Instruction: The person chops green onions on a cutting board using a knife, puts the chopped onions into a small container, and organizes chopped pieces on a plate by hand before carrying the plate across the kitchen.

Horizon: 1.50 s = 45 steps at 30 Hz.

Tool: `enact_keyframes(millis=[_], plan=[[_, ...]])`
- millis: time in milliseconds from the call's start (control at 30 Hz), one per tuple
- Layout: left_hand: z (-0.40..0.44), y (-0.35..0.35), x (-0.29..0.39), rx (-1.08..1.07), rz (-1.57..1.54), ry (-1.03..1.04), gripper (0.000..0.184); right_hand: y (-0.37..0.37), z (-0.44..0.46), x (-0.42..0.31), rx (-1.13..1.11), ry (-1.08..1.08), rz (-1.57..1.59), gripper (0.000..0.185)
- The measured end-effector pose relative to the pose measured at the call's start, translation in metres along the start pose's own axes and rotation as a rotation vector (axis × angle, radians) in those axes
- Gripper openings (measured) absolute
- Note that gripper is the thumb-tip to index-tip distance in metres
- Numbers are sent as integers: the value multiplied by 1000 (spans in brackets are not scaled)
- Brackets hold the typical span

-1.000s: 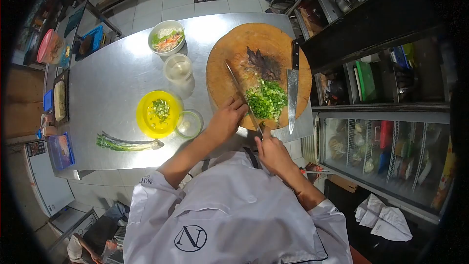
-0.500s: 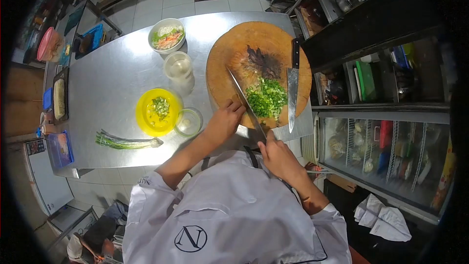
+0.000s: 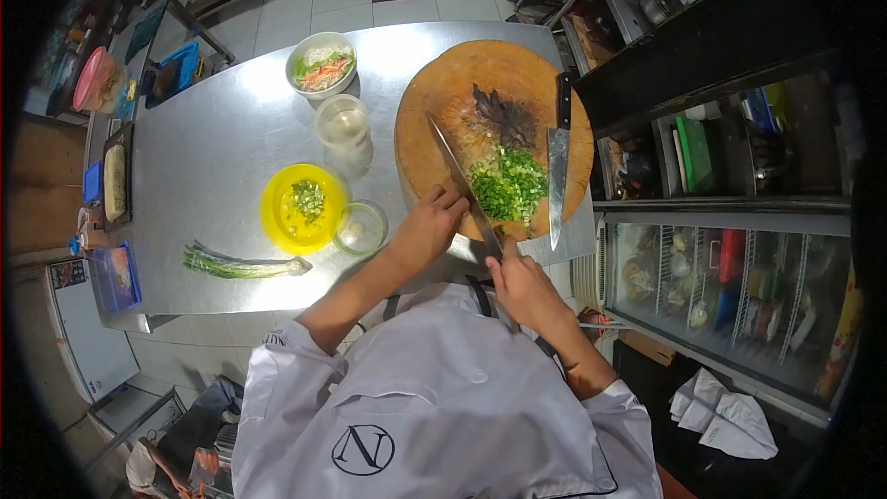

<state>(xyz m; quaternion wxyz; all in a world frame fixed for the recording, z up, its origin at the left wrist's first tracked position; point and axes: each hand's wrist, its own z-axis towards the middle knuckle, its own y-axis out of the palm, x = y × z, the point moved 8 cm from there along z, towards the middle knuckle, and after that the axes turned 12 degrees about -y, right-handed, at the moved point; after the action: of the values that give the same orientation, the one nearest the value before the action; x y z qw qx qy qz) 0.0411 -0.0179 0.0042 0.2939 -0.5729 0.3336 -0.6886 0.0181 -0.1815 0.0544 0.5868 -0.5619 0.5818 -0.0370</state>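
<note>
My right hand (image 3: 524, 285) is closed round the handle of a long kitchen knife (image 3: 458, 170), whose blade slants up and left over the round wooden chopping board (image 3: 430, 83). Against the blade's left side, near the board's front edge, rest the bent fingers of my left hand (image 3: 440, 214); anything inside them is hidden. Just right of the blade lies a heap of chopped spring onion (image 3: 508, 183). A second knife (image 3: 557, 176) with a black handle lies along the board's right side. Dark, wilted-looking leaves (image 3: 502, 115) sit behind the heap.
On the steel table (image 3: 212, 139) are a yellow bowl (image 3: 273, 212) with chopped spring onion, a whole spring onion bunch (image 3: 242, 261), two clear tubs (image 3: 342, 125) (image 3: 360, 229) and a white bowl of food (image 3: 323, 69). A glass-door fridge (image 3: 721, 286) stands at right.
The view has shifted slightly, moving the table things a little to the right in the picture. Both hands and the knife keep nearly the same place at the board.
</note>
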Motion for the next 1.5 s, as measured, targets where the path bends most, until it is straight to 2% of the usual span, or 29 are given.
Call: enact_keyframes(millis=[167,233,333,467,533,667,767,833,967,1133,1267,1333,1500], plan=[[-2,-11,3,-2,-44,-7,28,13,0,8,-43,44,5,40],[-2,-8,1,-52,-71,-34,35,13,10,11,10,8,-11,38],[-2,-4,-3,-48,-39,-26,36,-4,0,-4,-5,-32,-49,36],[-3,1,-6,-46,20,-40,37,9,1,0,-28,5,17,35],[-3,-6,-2,62,10,-13,21,15,13,7,46,-16,-21,36],[-1,-4,-4,77,28,1,20,-6,6,-6,9,-28,-15,37],[-2,-5,-6,32,-26,-40,19,7,4,0,-28,-2,41,37],[-3,-6,-2,62,9,4,19,18,15,8,42,-8,21,39],[-3,-4,-2,45,85,30,18,5,9,2,3,-18,-20,41],[-11,1,-9,11,1,-52,24,20,17,10,31,-19,6,43],[-17,-3,-4,-8,1,-41,25,8,13,3,-18,-15,-12,44],[-17,-12,-1,89,-49,-17,18,3,5,-8,-51,-17,-12,46],[-14,-7,-8,59,-74,-87,18,25,9,6,-42,-18,3,50]])
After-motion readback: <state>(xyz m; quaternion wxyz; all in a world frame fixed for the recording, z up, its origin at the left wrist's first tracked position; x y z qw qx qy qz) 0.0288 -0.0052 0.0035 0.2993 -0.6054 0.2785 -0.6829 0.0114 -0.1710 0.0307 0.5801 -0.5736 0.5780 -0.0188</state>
